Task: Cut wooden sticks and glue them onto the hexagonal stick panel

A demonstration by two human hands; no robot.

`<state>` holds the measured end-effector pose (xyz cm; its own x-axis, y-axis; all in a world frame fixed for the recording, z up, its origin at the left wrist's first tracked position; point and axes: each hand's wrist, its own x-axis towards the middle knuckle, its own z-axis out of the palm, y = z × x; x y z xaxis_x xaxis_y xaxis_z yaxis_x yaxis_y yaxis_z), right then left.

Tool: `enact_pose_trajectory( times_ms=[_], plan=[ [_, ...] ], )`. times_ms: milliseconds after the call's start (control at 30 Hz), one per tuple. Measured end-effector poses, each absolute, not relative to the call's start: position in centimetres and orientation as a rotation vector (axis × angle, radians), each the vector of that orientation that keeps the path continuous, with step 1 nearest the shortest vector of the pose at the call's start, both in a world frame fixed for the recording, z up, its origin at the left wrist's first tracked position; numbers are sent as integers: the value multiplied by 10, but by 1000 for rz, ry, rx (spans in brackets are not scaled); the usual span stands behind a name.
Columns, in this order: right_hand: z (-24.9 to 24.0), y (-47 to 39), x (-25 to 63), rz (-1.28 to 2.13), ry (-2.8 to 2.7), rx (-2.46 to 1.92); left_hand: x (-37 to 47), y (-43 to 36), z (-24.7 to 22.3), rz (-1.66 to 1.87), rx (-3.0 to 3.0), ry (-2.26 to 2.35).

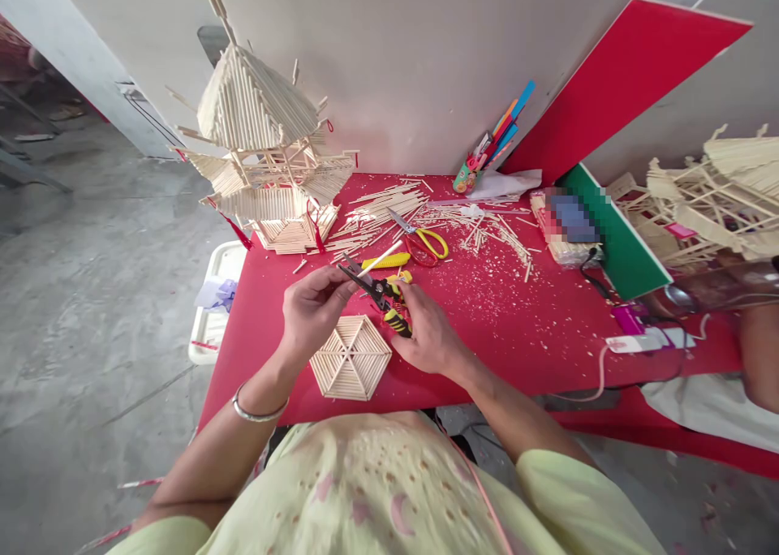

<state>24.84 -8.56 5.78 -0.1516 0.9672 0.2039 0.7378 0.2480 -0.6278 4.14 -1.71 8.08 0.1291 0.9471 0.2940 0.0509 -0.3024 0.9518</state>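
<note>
My left hand (312, 311) is closed, pinching a thin pale wooden stick (385, 256) that points up and to the right. My right hand (431, 334) grips black-and-yellow cutting pliers (372, 289), whose jaws are beside the stick, close to my left fingertips. Whether the blades touch the stick I cannot tell. Just below both hands lies a hexagonal panel (351, 360) built of wooden sticks. Behind the pliers rest a yellow utility knife (398, 260) and scissors (433, 245) with red and yellow handles.
A stick-built pagoda model (256, 117) stands at the table's back left. Loose sticks (380, 214) and shavings cover the back of the red table (268, 320). Further right are a pen cup (466, 178), a packet (551, 230), a green board (639, 255) and a power strip (645, 340).
</note>
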Motion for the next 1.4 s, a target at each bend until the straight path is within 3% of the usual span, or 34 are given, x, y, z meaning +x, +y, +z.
enact_pose_trajectory(
  times_ms=[233,700,967,1200,1400],
  plan=[
    [51,-88,253,549,-1955,-1533,38,-17,79,1241,1748,1004],
    [47,-89,258,547,-2044,-1454,34,-15,81,812,979,764],
    [72,-84,273,581,-2199,-1320,23,-5,87,441,733,487],
    [60,-90,261,571,-2137,-1368,21,-8,78,417,691,456],
    [60,-89,263,790,-2019,-1414,20,-5,88,601,834,620]
  ],
)
